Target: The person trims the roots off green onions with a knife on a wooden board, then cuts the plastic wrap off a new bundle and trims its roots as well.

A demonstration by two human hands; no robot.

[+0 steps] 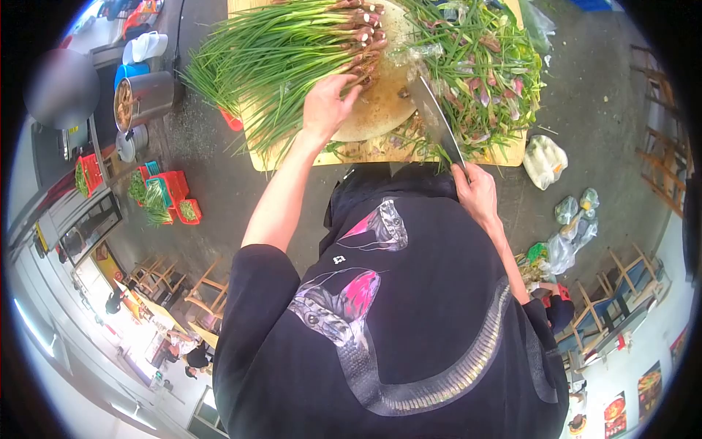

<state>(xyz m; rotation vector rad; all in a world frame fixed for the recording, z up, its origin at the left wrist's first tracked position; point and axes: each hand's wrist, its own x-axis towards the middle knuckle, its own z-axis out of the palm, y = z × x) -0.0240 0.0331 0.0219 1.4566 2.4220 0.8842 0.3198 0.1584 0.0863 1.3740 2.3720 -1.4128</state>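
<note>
A large pile of spring onions (285, 51) lies on the left of the board, green tops to the left and reddish bulbs to the right. My left hand (329, 108) is at the lower edge of this pile, fingers curled over some stems near the bulbs. My right hand (477, 193) grips the handle of a kitchen knife (437, 110), its blade slanting up and left over the board. Beneath them is a round chopping board (387, 110), marked with brown stains. Trimmed leaves and skins (482, 80) are heaped to the right of the blade.
A wooden table (515, 152) carries the board. On the floor stand red baskets (174, 186) of greens and a large metal pot (150, 99) at left. Plastic bags (545, 161) lie at right. Another person (559, 311) is at lower right, near wooden chairs (599, 300).
</note>
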